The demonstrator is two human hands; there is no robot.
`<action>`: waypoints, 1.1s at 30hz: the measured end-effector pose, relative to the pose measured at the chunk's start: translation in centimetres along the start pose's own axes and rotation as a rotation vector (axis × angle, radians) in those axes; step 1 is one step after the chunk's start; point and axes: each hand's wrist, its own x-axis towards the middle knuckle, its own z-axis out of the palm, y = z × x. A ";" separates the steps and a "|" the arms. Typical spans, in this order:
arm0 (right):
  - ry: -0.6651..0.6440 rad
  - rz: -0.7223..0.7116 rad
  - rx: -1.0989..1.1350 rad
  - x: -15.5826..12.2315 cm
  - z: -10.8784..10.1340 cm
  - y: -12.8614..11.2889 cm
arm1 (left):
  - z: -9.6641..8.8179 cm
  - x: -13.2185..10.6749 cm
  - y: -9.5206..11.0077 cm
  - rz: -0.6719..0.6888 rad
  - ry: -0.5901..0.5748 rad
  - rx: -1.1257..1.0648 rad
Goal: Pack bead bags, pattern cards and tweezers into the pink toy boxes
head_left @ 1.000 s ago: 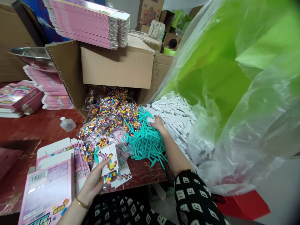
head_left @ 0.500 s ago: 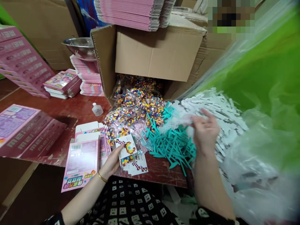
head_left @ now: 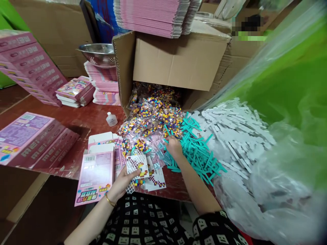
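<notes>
My left hand (head_left: 124, 180) is closed on a stack: a white card (head_left: 143, 169) printed with a coloured pixel pattern, a white grid strip (head_left: 133, 164) across it, and a clear bag of coloured beads (head_left: 138, 183) beneath. My right hand (head_left: 174, 147) reaches to the seam between small pink-and-clear packets (head_left: 154, 147) and a heap of teal plastic sticks (head_left: 199, 153). Its fingers are curled downward and their tips are partly hidden, so what they grip does not show. More pattern cards (head_left: 158, 180) lie on the table just right of my left hand.
Bags of colourful beads (head_left: 150, 109) spill from a cardboard box (head_left: 176, 64). White grid strips (head_left: 237, 126) are heaped at right beside plastic sheeting (head_left: 240, 207). Pink boxes (head_left: 95, 173) lie at left, near a small bottle (head_left: 111, 119) and a metal colander (head_left: 98, 54).
My right hand has moved left and down from beside the white heap to the packets and teal sticks. A white grid strip now sits in my left hand with the card.
</notes>
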 end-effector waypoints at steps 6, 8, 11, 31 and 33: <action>0.311 -0.051 0.427 -0.7 -3.0 0.5 | -0.4 0.7 -0.3 0.100 -0.025 -0.002; 0.429 -0.055 0.808 -2.3 -4.4 -0.7 | -0.6 0.9 -0.4 0.130 -0.028 0.012; 0.106 -0.065 1.156 -5.4 -4.8 -4.3 | -0.6 0.9 -0.5 0.178 -0.033 0.034; -0.643 -0.271 1.301 -7.7 1.3 -16.7 | -5.1 -2.5 4.6 0.301 0.016 0.078; -0.717 -0.292 1.394 -6.6 2.2 -19.1 | -7.1 -2.7 5.0 0.418 0.186 0.172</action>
